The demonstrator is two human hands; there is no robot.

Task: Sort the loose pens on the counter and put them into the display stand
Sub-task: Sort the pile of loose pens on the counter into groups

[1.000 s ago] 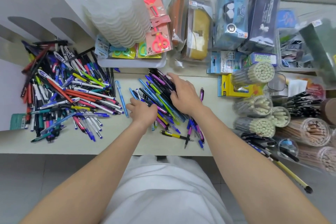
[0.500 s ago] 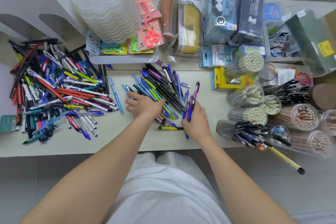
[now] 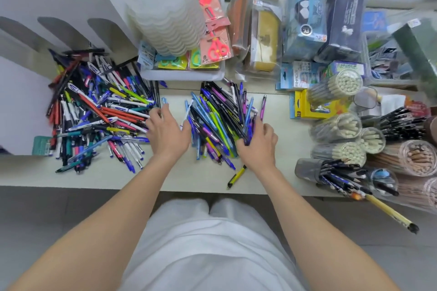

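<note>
Display stand (image 3: pixel 59 7): white, far left.
Large pen pile (image 3: pixel 99 111): left on the surface (image 3: pixel 194 177).
Left hand (image 3: pixel 168 131): grip open, fingers spread flat between the piles.
Small pen pile (image 3: pixel 220 120): centre.
Right hand (image 3: pixel 259 146): grip curled round pens at that pile's right edge.

A pale counter (image 3: pixel 165 177) is running across the middle of the frame. A big heap of mixed pens (image 3: pixel 99 111) is sprawling over its left part, and a smaller heap of pens (image 3: pixel 220 120) is lying at centre. A yellow-and-black pen (image 3: pixel 237 176) is lying alone near the front edge. A white tray (image 3: pixel 182 75) is sitting at upper centre, while a yellow box (image 3: pixel 314 108) and clear tubes of pencils (image 3: pixel 338 125) are crowding the right.
</note>
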